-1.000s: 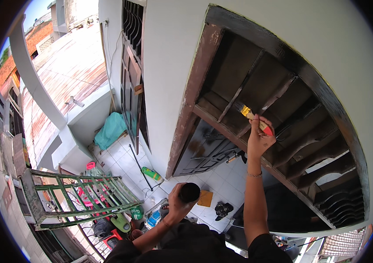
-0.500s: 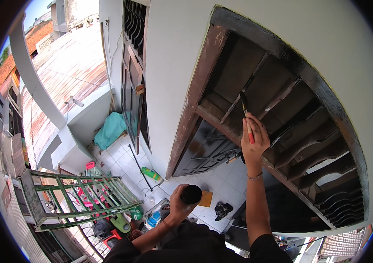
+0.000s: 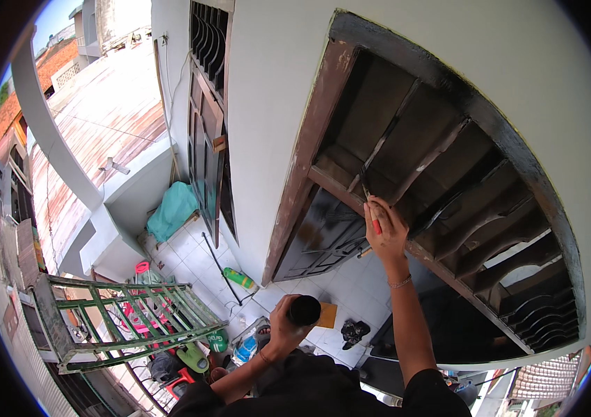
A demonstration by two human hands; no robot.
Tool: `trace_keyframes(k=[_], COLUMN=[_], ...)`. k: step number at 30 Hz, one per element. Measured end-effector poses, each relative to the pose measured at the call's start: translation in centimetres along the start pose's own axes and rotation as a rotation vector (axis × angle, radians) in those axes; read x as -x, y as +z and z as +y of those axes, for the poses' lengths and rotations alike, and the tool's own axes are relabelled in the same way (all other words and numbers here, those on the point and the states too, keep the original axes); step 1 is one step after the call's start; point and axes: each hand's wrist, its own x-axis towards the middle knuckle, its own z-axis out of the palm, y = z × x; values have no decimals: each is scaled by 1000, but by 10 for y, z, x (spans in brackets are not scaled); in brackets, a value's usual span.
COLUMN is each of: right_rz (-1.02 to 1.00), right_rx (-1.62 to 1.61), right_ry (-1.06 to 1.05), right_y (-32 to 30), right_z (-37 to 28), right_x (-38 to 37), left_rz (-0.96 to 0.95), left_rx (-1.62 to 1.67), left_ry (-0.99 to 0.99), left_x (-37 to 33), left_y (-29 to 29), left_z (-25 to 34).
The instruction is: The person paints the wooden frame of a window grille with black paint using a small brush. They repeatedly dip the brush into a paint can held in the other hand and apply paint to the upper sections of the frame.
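My right hand is closed round the handle of a paintbrush, red at its butt end. The dark bristles meet the lower part of a narrow wooden slat in the opening above the door. Around that opening runs a wooden frame, dark along the top and worn brown on the left side. Lower down, my left hand grips a round container whose top looks black; its contents cannot be made out.
A green metal ladder reaches in from the left. Beneath me, a white tiled floor holds a green bottle, a black plastic bag and cardboard. A dark panelled door stands below the frame.
My right hand has moved down and left, bringing the bristles from higher on the slat to near its lower end. My left hand stays almost in place with the container.
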Motion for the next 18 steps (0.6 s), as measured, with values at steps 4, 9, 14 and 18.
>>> trace_keyframes(k=[4, 9, 14, 18], right_rz=[356, 481, 633, 436], right_rx=[-175, -522, -400, 53], right_ry=[360, 763, 785, 358], right_y=[-1, 18, 12, 40], right_z=[-1, 10, 0, -32], right_x=[-12, -9, -7, -23], left_rz=[-5, -4, 38, 19], left_rx=[12, -4, 11, 0], left_ry=[-1, 7, 6, -24], left_x=[3, 3, 8, 10], left_y=[1, 1, -3, -2], left_z=[-5, 2, 2, -3])
